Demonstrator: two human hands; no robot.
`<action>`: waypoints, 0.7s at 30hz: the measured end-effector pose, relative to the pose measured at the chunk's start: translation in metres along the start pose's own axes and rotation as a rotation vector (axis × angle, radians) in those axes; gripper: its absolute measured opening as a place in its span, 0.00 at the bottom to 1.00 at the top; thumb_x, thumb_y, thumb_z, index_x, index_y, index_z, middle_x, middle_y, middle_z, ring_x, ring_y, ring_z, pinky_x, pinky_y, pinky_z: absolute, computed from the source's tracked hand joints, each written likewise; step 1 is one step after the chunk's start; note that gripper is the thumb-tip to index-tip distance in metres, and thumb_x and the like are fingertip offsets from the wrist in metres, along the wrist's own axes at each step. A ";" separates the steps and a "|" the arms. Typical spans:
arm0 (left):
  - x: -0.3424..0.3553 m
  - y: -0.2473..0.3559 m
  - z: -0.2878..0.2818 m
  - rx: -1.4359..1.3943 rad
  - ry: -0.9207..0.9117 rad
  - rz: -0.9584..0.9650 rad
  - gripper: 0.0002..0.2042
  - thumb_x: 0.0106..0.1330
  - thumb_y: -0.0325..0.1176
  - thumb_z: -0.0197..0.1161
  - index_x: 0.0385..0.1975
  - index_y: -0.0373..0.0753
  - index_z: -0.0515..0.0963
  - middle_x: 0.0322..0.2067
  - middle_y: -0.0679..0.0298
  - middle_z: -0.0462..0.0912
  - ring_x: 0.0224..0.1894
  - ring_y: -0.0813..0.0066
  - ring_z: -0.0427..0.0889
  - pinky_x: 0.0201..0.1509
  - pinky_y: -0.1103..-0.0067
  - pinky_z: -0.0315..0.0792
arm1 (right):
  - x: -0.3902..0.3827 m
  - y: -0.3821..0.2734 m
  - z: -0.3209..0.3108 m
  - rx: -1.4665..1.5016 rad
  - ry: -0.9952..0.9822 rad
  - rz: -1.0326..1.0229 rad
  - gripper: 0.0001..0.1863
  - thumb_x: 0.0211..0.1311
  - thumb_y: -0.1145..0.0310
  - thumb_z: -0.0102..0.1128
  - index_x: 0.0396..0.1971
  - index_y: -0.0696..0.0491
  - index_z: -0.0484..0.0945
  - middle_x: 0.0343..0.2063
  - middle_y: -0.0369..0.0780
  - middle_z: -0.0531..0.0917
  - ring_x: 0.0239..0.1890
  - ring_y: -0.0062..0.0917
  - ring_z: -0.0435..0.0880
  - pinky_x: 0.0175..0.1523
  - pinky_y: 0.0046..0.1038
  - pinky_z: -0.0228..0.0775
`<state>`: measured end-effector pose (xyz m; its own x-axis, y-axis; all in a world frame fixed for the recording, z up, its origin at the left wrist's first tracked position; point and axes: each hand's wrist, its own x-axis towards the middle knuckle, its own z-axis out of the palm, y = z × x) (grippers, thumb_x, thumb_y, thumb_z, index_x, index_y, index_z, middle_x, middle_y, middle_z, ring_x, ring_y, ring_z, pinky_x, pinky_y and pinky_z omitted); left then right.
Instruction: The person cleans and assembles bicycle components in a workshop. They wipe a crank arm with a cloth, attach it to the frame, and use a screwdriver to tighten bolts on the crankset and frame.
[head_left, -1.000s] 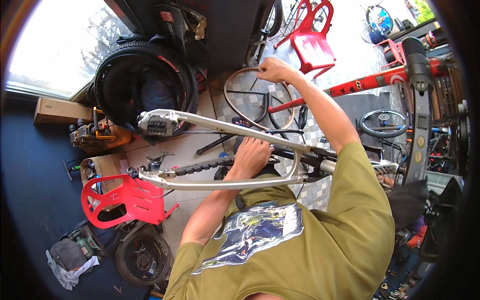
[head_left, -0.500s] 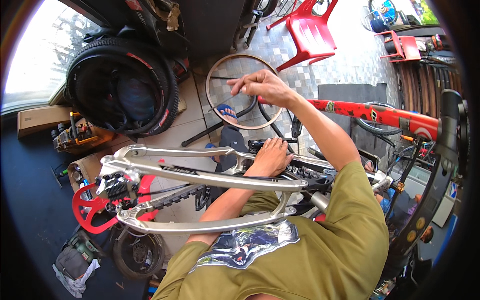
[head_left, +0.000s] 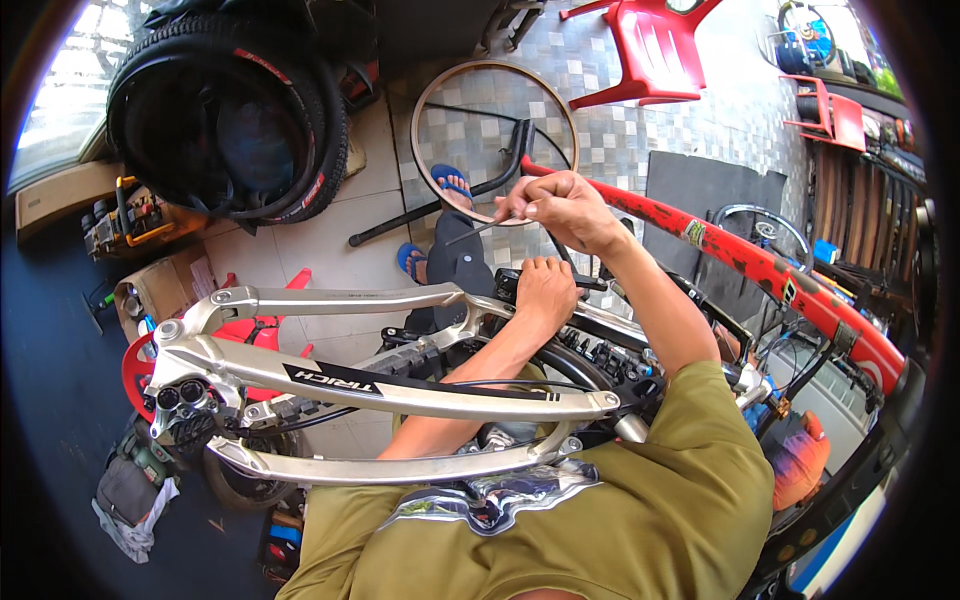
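Observation:
A silver bicycle rear frame (head_left: 330, 372) lies across in front of my body, and my left arm reaches through between its bars. My left hand (head_left: 548, 292) has its fingers curled over a black bicycle part (head_left: 507, 284) at the frame's far side. Just above it, my right hand (head_left: 570, 212) pinches a thin metal rod (head_left: 468, 234), probably a hex key, which points to the left. The rod's free end touches nothing. A red, scuffed frame tube (head_left: 740, 260) runs to the right beyond my right hand.
A bare wheel rim (head_left: 418, 140) lies on the tiled floor ahead, near feet in blue sandals (head_left: 412, 262). Stacked tyres (head_left: 325, 110) stand at the left. A red plastic chair (head_left: 655, 50) is at the far side. Boxes and tools (head_left: 140, 225) lie at the left.
My right hand with the rod has come down and right, closer to my left hand. My left hand's fingers are more curled. The view has shifted, and the silver frame appears farther left.

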<state>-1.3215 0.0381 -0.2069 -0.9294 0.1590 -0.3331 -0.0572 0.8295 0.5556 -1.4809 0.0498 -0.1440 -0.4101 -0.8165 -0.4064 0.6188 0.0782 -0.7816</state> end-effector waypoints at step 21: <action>0.004 0.002 0.006 0.001 -0.092 -0.082 0.25 0.67 0.57 0.66 0.45 0.37 0.83 0.40 0.56 0.86 0.46 0.58 0.84 0.56 0.55 0.71 | -0.107 -0.082 0.087 -1.231 -0.259 -0.016 0.14 0.63 0.72 0.67 0.22 0.56 0.70 0.23 0.42 0.74 0.26 0.43 0.80 0.30 0.42 0.72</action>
<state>-1.3230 0.0434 -0.2118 -0.8839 0.1391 -0.4464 -0.1314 0.8424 0.5227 -1.4292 0.0813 0.0044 -0.1825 -0.8992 -0.3976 -0.4757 0.4346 -0.7647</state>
